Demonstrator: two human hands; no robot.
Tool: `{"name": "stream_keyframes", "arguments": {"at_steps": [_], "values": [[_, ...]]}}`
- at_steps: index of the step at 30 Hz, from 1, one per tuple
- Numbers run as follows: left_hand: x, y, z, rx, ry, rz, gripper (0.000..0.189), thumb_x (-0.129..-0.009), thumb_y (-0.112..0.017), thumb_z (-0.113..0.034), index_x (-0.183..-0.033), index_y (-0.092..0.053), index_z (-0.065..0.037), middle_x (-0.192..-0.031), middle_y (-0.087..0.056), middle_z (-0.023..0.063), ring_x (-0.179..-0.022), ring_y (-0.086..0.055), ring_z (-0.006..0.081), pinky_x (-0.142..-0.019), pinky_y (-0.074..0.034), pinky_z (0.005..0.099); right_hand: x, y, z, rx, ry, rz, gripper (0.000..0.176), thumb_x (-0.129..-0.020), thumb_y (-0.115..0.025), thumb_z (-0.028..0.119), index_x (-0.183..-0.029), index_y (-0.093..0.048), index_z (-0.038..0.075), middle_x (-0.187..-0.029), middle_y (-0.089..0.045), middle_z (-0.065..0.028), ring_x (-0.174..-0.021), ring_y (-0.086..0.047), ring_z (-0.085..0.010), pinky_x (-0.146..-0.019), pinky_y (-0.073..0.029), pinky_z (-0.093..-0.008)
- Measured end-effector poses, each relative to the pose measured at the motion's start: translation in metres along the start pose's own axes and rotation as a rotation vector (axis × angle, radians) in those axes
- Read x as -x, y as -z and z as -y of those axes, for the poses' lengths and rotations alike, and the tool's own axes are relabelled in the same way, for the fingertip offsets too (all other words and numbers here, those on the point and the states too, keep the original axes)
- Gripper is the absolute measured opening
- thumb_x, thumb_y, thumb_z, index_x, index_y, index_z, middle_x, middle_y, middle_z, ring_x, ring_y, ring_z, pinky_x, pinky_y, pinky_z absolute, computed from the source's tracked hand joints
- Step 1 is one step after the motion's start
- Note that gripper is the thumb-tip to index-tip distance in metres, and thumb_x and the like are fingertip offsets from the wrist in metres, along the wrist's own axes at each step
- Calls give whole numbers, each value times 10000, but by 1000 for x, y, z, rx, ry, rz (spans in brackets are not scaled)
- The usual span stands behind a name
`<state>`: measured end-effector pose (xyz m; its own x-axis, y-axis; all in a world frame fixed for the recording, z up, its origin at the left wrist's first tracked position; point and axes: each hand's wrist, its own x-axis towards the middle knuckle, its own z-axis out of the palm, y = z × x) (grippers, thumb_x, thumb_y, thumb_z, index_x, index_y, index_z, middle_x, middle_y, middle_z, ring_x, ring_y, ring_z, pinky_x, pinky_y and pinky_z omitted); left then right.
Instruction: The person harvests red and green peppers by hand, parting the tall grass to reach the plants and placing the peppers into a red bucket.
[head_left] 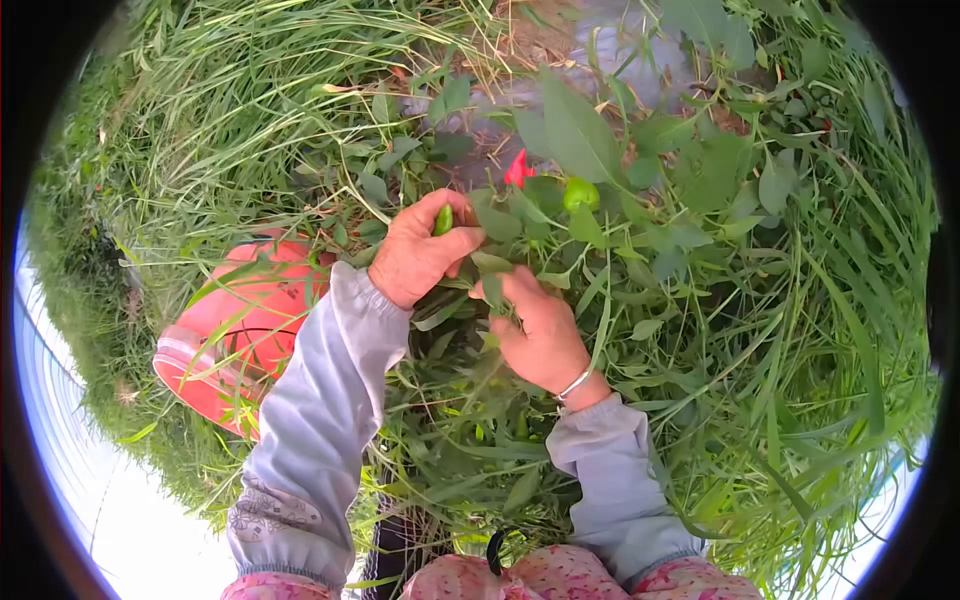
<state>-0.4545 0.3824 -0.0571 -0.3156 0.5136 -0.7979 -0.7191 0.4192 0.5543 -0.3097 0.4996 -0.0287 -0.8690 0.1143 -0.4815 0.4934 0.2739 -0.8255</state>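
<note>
A green pepper (443, 220) sits between the thumb and curled fingers of my left hand (415, 250). Just to the right and slightly lower, my right hand (540, 335) is closed among the leaves of a pepper plant (495, 222). Its fingertips are partly covered by foliage, so what they grip cannot be made out. Beyond the hands hang a red pepper (519, 168) and a light green pepper (580, 194) among broad leaves.
A red-orange bag or container (255, 310) lies in the grass left of my left forearm. Tall grass (840, 300) crowds the right side, and more grass (220, 90) leans in at upper left. Greyish ground sheeting (635, 60) shows at the top.
</note>
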Motion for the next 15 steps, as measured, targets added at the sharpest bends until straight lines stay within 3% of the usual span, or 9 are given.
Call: {"name": "stream_keyframes", "arguments": {"at_steps": [1, 2, 5, 6, 9, 11, 13, 15], "values": [[10, -3, -1, 88, -23, -28, 81, -804, -581, -59, -870, -535, -60, -765, -509, -14, -581, -478, 60, -506, -399, 202, 0, 0, -3, -74, 19, -13, 359, -701, -582, 28, -1048, -526, 96, -1017, -574, -120, -965, -552, -352, -794, -415, -460], [22, -6, 1, 178, -47, -55, 91, -809, -581, -67, -880, -526, -55, -765, -509, -9, -588, -478, 61, -505, -398, 204, -2, 4, -6, -273, 36, 7, 410, -721, -581, 12, -1116, -500, 88, -1062, -581, -94, -980, -570, -284, -819, -438, -375], [53, -21, 4, 258, -156, -99, 159, -832, -561, -67, -981, -519, -31, -808, -508, -2, -636, -477, 59, -534, -399, 203, 1, -8, -16, -748, -287, -17, 373, -757, -606, 33, -1112, -500, 66, -1064, -576, -64, -942, -562, -192, -819, -442, -298], [60, -25, 5, 234, -174, -110, 164, -837, -556, -64, -995, -524, -30, -818, -508, -4, -641, -471, 57, -544, -396, 199, -2, -10, -16, -761, -171, -35, 393, -788, -616, 74, -1162, -495, 63, -1062, -560, -34, -937, -524, -129, -826, -434, -261], [78, -34, 13, 27, -174, -85, 169, -848, -558, -52, -1014, -542, -24, -846, -519, 3, -707, -473, 81, -636, -395, 208, 0, 2, -7, -801, -493, 35, 443, -820, -586, 84, -1241, -454, 50, -1107, -562, -50, -966, -531, -131, -831, -437, -262], [81, -48, 16, -190, -391, 6, 217, -809, -575, -12, -1019, -520, -23, -899, -530, 61, -764, -532, 156, -694, -440, 266, -1, 3, -13, -781, -350, -4, 437, -880, -545, 143, -1284, -422, 33, -1113, -576, -75, -957, -549, -124, -821, -441, -257], [83, -68, 19, -289, -506, -5, 283, -763, -584, 33, -1025, -494, -24, -979, -515, 117, -805, -564, 240, -739, -462, 328, -11, 15, 10, -1188, -534, 79, 414, -904, -524, 168, -1280, -426, 27, -1121, -581, -96, -968, -557, -135, -829, -445, -267], [83, -71, 27, -312, -520, -19, 285, -774, -549, 13, -1048, -483, -29, -1023, -497, 116, -854, -524, 240, -795, -422, 313, -10, 15, 2, -1197, -466, 94, 490, -892, -566, 188, -1331, -387, 64, -1178, -563, -108, -1015, -551, -166, -858, -449, -284]]}}
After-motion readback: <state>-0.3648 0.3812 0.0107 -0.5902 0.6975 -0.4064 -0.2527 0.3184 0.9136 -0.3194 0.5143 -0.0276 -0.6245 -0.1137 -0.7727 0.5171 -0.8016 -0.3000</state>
